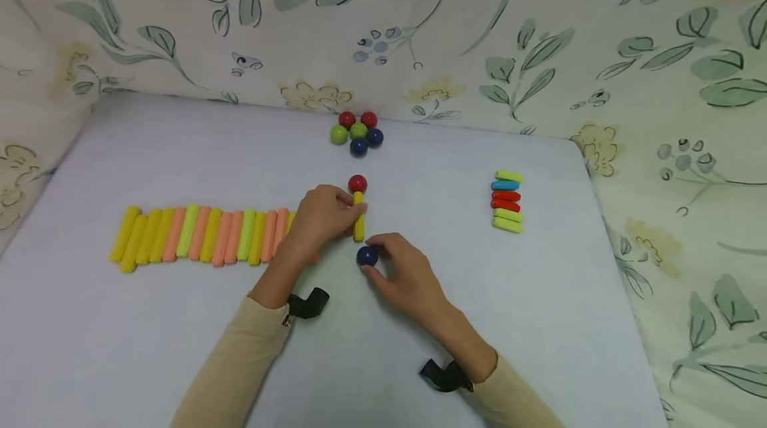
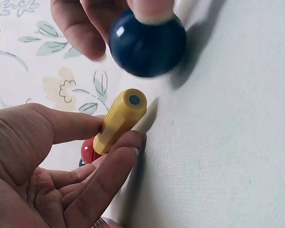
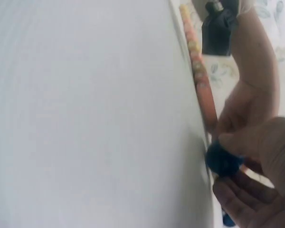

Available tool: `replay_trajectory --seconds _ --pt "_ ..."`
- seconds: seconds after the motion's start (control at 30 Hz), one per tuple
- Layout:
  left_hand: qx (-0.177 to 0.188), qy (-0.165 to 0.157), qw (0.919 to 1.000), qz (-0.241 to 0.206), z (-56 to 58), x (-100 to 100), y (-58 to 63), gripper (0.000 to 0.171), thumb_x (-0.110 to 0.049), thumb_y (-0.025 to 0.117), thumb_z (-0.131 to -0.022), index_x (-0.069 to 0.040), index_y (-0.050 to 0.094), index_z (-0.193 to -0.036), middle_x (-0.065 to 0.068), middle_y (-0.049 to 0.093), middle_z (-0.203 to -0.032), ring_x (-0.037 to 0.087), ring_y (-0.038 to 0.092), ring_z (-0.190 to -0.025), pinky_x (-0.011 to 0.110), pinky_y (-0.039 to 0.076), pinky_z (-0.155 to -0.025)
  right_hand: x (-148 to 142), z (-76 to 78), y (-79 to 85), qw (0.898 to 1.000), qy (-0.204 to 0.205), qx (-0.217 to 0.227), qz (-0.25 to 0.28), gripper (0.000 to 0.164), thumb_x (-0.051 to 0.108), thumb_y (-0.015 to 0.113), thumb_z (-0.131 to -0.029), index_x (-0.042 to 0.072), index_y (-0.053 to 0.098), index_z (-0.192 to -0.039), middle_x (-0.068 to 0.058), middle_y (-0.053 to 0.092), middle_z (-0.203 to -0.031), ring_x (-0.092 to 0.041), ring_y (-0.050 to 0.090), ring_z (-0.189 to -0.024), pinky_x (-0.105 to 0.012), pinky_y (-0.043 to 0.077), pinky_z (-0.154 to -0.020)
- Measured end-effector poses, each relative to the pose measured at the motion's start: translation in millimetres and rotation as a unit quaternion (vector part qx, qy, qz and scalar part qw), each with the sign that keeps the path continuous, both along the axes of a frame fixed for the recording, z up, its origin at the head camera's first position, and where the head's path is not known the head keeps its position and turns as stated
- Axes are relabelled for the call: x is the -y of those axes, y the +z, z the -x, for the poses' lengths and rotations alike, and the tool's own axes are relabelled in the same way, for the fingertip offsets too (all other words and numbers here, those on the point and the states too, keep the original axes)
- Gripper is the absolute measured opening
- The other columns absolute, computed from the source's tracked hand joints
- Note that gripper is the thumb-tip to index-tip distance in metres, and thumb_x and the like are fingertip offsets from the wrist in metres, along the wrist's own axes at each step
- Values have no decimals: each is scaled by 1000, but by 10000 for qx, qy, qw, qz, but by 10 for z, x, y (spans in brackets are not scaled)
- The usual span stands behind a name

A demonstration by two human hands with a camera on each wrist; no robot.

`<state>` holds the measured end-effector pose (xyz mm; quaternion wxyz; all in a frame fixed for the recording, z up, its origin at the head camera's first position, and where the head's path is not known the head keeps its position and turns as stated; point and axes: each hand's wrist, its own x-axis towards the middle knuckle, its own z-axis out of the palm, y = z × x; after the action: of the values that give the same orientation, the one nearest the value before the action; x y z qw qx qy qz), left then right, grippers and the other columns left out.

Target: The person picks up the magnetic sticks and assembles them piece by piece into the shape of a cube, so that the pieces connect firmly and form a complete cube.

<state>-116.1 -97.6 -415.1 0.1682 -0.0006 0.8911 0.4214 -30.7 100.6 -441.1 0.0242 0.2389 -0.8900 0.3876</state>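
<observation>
My left hand (image 1: 323, 216) pinches a yellow magnetic rod (image 1: 358, 218) between thumb and fingers. A round grey disc shows in the rod's near end in the left wrist view. At its far end sits a red ball (image 1: 357, 183), seemingly touching it. My right hand (image 1: 413, 278) holds a shiny dark blue ball (image 1: 367, 255) between thumb and fingers, just short of the rod's near end. In the left wrist view a gap separates this blue ball (image 2: 147, 45) from the yellow rod (image 2: 121, 118).
Left of my hands lies a long row of yellow, orange and lime rods (image 1: 198, 235), partly behind my left hand. Red, green and blue balls (image 1: 358, 132) cluster at the back. Several short coloured rods (image 1: 507, 204) are stacked at the right. A floral cloth (image 1: 419, 28) borders the white table (image 1: 569, 321).
</observation>
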Motion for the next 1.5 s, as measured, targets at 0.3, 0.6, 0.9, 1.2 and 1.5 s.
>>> replay_trajectory --seconds 0.3,0.6,0.9,1.2,1.5 --pt "-119 -157 9995 247 2 -11 17 46 -39 72 -99 1 73 -121 8 77 -86 22 70 -79 37 57 -77 114 18 -48 9998 32 -131 134 36 10 84 -91 5 66 -122 -5 67 -116 -16 67 -103 -31 59 -91" --pt "-25 -152 9990 422 0 -32 75 48 -42 72 -99 -1 73 -124 10 79 -103 26 72 -97 41 58 -84 109 58 -38 9998 -47 -2 192 38 11 87 -88 5 67 -120 -6 66 -114 -18 68 -100 -30 60 -90" --pt "93 -253 9993 255 11 0 64 44 -41 63 -105 -1 73 -121 7 76 -84 23 67 -80 31 49 -70 51 358 40 9866 -833 1035 952 22 15 72 -101 2 72 -119 -10 78 -107 -18 76 -93 -29 63 -82" --pt "74 -288 9995 -92 35 34 91 32 -20 47 -113 0 73 -110 10 71 -86 19 71 -73 30 51 -70 154 777 61 9764 -748 1800 925 36 25 70 -102 -3 72 -125 -14 78 -104 -19 74 -81 -25 60 -72" --pt "-19 -646 9975 298 -55 41 173 35 -23 48 -113 -2 74 -104 10 70 -82 23 63 -74 31 44 -66 223 781 110 9747 -978 1935 545 42 26 77 -97 -4 71 -125 -12 78 -100 -20 75 -85 -28 62 -74"
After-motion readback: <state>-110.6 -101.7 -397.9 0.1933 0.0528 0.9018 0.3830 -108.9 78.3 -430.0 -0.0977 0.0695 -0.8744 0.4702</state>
